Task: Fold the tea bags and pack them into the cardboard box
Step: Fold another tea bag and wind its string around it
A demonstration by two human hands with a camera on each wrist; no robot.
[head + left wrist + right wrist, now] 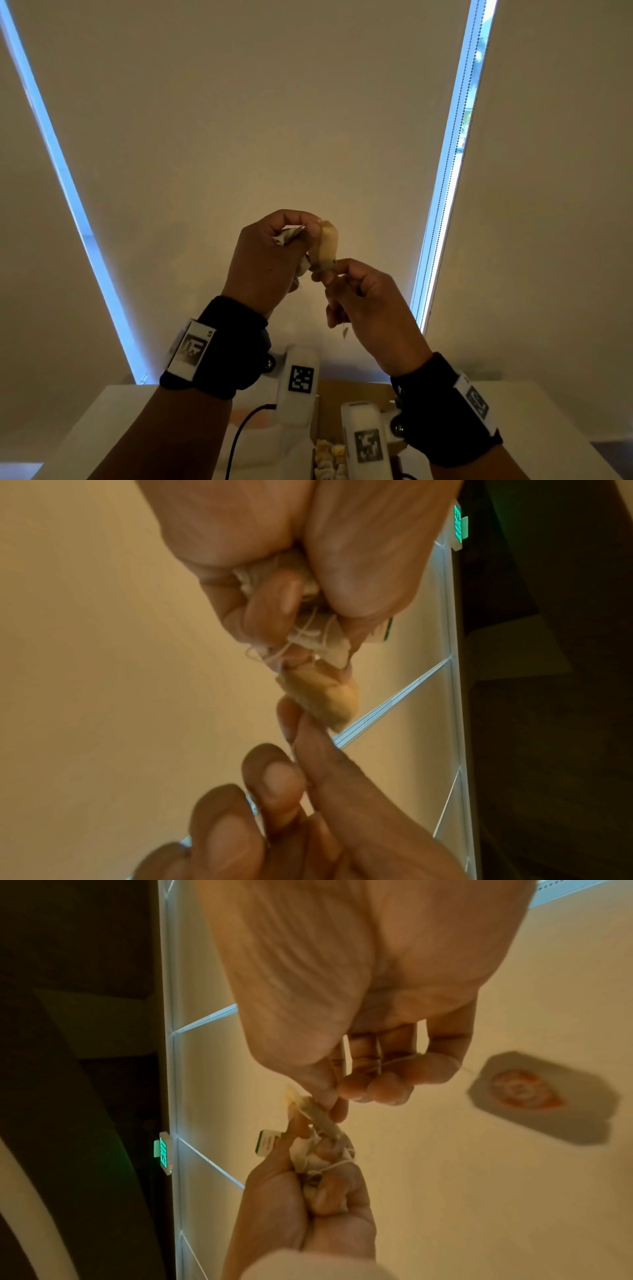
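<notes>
Held up well above the cardboard box (356, 390) on the desk (102, 411), the tea bag (327, 245) runs lengthwise from the left hand (270, 257), clutching crumpled bags, down to the pinching right hand (363, 298).

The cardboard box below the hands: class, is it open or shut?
Open: the cardboard box shows packed tea bags inside, with no lid over them.

office perhaps, exit sign (163, 1153) (green), blinds (239, 120)
</notes>
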